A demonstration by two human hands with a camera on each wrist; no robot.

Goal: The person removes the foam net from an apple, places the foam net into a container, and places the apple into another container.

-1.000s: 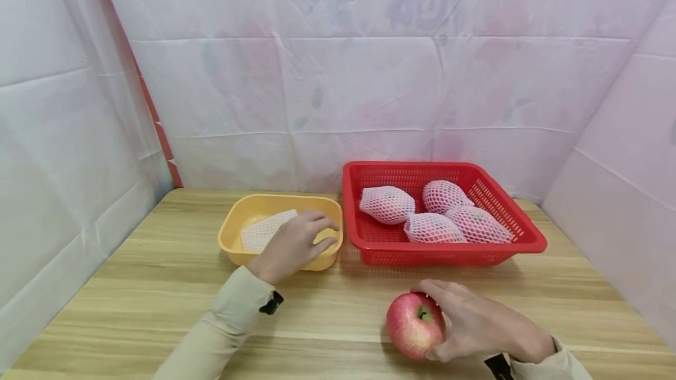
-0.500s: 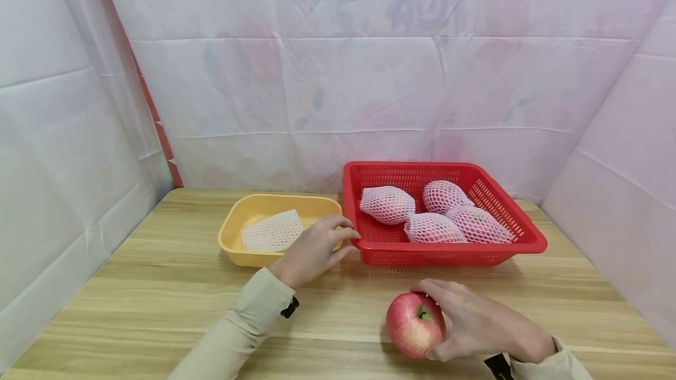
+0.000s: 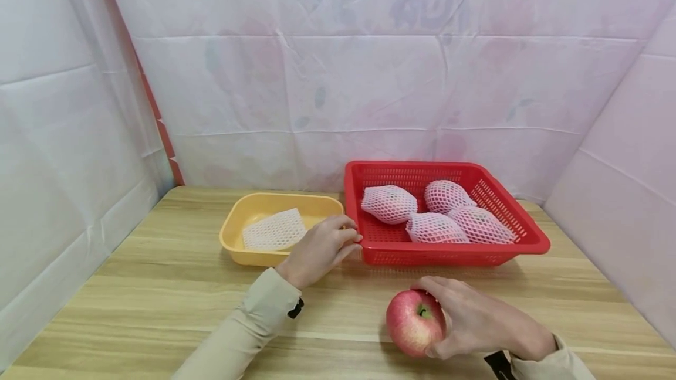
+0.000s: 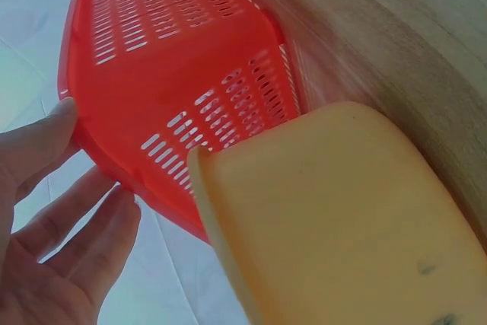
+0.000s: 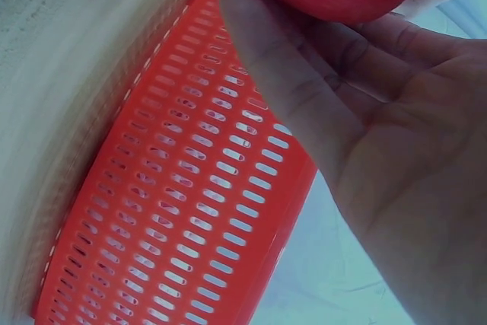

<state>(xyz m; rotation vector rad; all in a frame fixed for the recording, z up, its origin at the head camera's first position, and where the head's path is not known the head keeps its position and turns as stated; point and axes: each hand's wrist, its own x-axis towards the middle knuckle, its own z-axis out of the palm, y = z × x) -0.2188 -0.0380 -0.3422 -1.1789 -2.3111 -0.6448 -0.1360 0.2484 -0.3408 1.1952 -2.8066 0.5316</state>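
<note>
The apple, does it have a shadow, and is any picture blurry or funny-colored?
Head view: fairly sharp, soft shadows by the apple and under the red basket; left wrist view: bluish and hazy, the yellow tub looks soft; right wrist view: bluish too, the right hand partly shaded.

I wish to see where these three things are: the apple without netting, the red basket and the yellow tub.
Apple (image 3: 412,326): head view, on its red skin.
Red basket (image 3: 438,257): head view, on its front wall.
Yellow tub (image 4: 319,203): left wrist view, on its outer wall.
</note>
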